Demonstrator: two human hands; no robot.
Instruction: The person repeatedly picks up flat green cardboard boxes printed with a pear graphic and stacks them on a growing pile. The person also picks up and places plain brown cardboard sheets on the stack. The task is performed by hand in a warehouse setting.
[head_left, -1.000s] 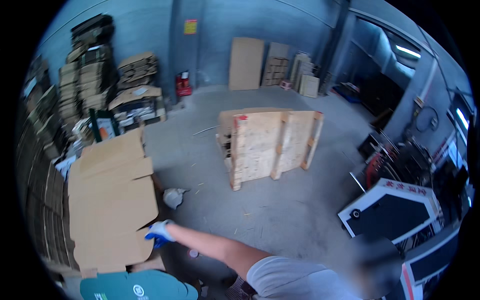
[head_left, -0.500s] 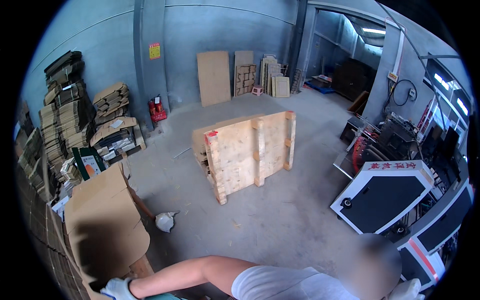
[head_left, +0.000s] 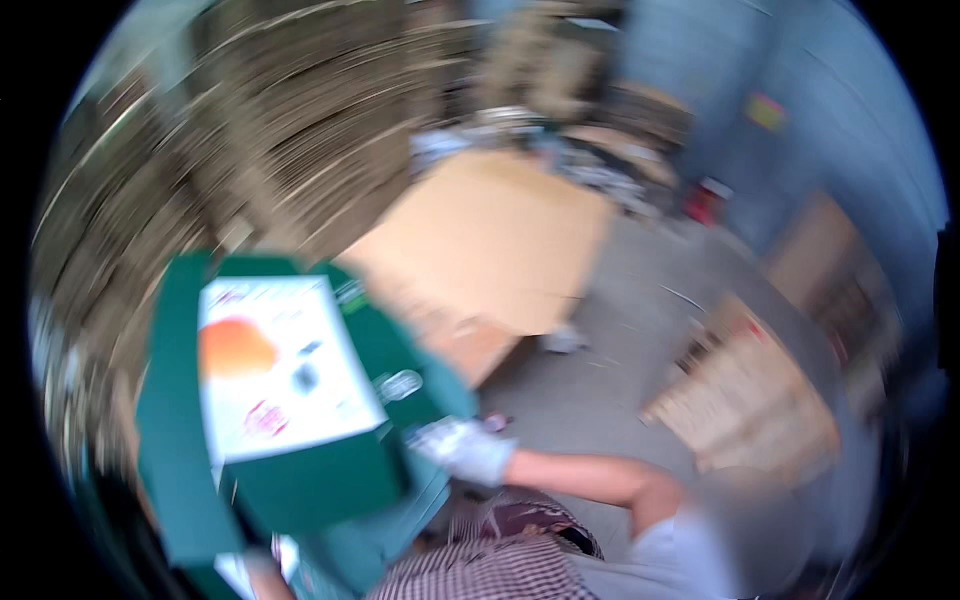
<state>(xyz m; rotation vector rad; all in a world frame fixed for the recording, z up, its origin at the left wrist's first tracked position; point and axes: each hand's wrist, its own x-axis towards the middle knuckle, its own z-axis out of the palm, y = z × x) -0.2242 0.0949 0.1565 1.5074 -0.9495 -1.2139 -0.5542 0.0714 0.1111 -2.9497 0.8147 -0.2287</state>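
Note:
A green carton (head_left: 310, 490) with a white printed panel and an orange picture fills the left of the view, tilted and smeared by motion. My right hand (head_left: 460, 449), in a white glove, reaches from the lower right and grips the carton's right edge; its fingertips are partly hidden. At the lower edge my left hand (head_left: 266, 574) is only partly in view, closed at the carton's near left edge. Beyond the carton lies a large flat sheet of brown cardboard (head_left: 490, 235), apart from both hands. A checked cloth (head_left: 480, 572) covers my front.
Tall stacks of flattened cardboard (head_left: 310, 110) line the left and back. A wooden pallet (head_left: 755, 400) stands on edge on the grey floor (head_left: 610, 300) to the right. Red fire extinguishers (head_left: 708, 200) stand by the blue wall (head_left: 850, 80).
The view has swung left, so the pallet and brown cardboard appear farther right. My left hand was beside the brown cardboard; now both hands are at the green carton.

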